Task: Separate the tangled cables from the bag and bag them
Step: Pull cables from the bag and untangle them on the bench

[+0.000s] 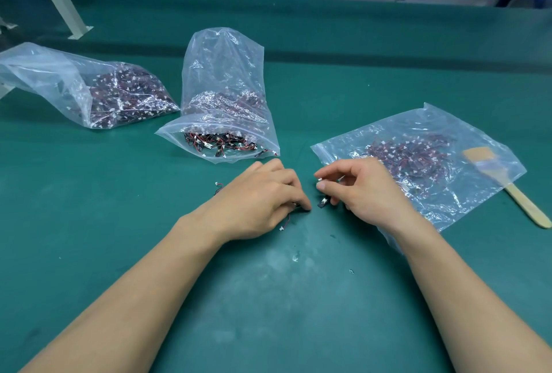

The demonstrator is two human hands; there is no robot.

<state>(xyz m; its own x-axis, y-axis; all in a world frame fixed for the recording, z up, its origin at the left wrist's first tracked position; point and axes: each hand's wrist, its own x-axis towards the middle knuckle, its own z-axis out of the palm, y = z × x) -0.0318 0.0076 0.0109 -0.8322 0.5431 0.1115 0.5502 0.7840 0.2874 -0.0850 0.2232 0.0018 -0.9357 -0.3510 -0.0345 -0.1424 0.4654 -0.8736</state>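
Our left hand [263,196] pinches a loose cable [288,218] against the table [268,298]; our right hand [358,187] pinches a second cable [323,202], wrist across a flat bag [433,133] covering a brush [521,202]. Fuller bags [221,88] sit toward the far left corner.

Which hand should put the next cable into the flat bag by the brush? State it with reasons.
Right. The right hand pinches a cable and sits at the flat bag edge; the left hand holds other cables farther away.
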